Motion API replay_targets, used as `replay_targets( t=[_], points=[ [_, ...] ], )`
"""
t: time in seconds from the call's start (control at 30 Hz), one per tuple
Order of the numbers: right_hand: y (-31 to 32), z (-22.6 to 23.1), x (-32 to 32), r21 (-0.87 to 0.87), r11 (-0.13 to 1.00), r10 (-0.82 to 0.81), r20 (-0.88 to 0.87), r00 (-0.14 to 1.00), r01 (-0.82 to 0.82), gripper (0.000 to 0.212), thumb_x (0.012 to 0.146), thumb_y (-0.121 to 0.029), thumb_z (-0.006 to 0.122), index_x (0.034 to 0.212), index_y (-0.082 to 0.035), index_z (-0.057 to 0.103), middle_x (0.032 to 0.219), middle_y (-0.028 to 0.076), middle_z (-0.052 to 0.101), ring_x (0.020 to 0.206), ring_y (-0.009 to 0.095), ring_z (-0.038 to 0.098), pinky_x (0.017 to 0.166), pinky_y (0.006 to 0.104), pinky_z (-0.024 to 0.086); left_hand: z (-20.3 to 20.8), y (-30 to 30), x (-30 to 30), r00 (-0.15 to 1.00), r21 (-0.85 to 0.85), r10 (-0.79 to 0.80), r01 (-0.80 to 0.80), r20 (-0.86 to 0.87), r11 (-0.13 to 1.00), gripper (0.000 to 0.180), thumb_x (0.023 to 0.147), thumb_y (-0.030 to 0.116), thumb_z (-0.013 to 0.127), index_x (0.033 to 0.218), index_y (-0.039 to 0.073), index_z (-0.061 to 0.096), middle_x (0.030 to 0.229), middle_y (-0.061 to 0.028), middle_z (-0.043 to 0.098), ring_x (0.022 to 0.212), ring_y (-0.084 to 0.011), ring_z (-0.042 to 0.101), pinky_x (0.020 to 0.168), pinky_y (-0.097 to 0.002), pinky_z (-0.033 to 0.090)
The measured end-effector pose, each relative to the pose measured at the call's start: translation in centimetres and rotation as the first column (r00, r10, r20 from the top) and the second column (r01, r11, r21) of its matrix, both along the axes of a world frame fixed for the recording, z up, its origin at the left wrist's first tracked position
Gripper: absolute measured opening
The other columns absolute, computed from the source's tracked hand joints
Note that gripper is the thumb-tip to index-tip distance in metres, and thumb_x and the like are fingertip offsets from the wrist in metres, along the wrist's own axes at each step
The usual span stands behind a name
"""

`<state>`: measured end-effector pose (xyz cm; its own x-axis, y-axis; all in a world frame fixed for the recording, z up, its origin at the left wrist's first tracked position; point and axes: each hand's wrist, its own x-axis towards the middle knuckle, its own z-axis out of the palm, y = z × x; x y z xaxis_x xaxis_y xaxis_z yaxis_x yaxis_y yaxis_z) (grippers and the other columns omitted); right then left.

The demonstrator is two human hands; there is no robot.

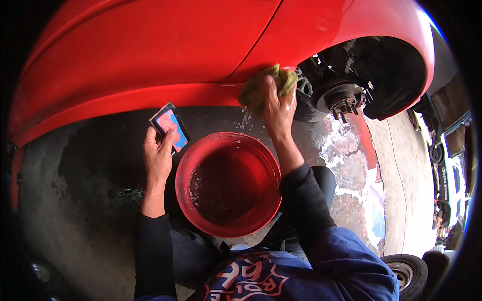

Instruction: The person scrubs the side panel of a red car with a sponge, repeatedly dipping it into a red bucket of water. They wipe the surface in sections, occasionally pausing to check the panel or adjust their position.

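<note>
My right hand (280,108) presses a wet, olive-green cloth (255,93) against the lower edge of a red car body (181,45), just ahead of the wheel arch. Water drips from the cloth toward a red bucket (184,200) that stands between my legs with dark water in it. To the left of the bucket, my left hand (159,150) is closed on a flat sanding block (169,125) with a black edge and a pink and blue face. The block is tilted, a little below the car's sill and apart from it.
At the right the wheel arch shows a bare brake disc (337,98), with a loose wheel (307,100) lying under it. Another wheel (404,273) lies at the lower right. The concrete floor (80,236) is wet in dark patches. Parked vehicles (454,175) stand at the far right.
</note>
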<state>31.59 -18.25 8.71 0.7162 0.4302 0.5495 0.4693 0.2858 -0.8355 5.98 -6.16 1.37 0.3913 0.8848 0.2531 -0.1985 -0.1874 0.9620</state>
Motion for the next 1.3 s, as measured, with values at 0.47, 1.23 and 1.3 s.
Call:
replay_targets(
  t=[0.47, 1.23, 1.3],
  points=[
    [-4.3, -9.2, -6.3, -0.737, 0.475, 0.649, -0.075, 0.757, -0.48, 0.036, 0.092, -0.03, 0.072, 0.117, -0.006, 0.06, 0.096, 0.019, 0.071, 0.091, 0.035, 0.072, 0.078, 0.0452, 0.057, 0.8, -0.8, 0.3, 0.995, -0.015, -0.045, 0.046, 0.084, 0.999, 0.021, 0.1, 0.009, 0.063, 0.118, 0.001, 0.059, 0.106, -0.0042, 0.065, 0.089, -0.0085, 0.062, 0.081, -0.0269, 0.053],
    [-7.0, -38.5, -10.3, -0.925, -0.093, 0.763, -0.304, 0.571, -0.369, 0.045, 0.087, -0.03, 0.069, 0.124, -0.005, 0.068, 0.115, 0.019, 0.071, 0.107, 0.032, 0.067, 0.096, 0.0443, 0.051, 1.7, -1.1, 0.6, 0.845, -0.263, -0.497, 0.443, -0.198, 0.857, 0.024, 0.095, 0.016, 0.067, 0.112, 0.0, 0.062, 0.095, -0.0009, 0.066, 0.083, -0.0069, 0.06, 0.073, -0.0271, 0.051],
    [-7.2, -39.1, -10.2, -0.938, -0.139, 0.759, -0.306, 0.574, -0.317, 0.045, 0.087, -0.031, 0.07, 0.123, -0.004, 0.068, 0.114, 0.019, 0.071, 0.107, 0.032, 0.068, 0.096, 0.0443, 0.051, 1.6, -2.0, 0.7, 0.66, -0.319, -0.625, 0.538, -0.416, 0.78, 0.026, 0.094, 0.017, 0.069, 0.112, 0.0, 0.063, 0.095, -0.0003, 0.066, 0.083, -0.0062, 0.058, 0.072, -0.0275, 0.051]
  ],
)
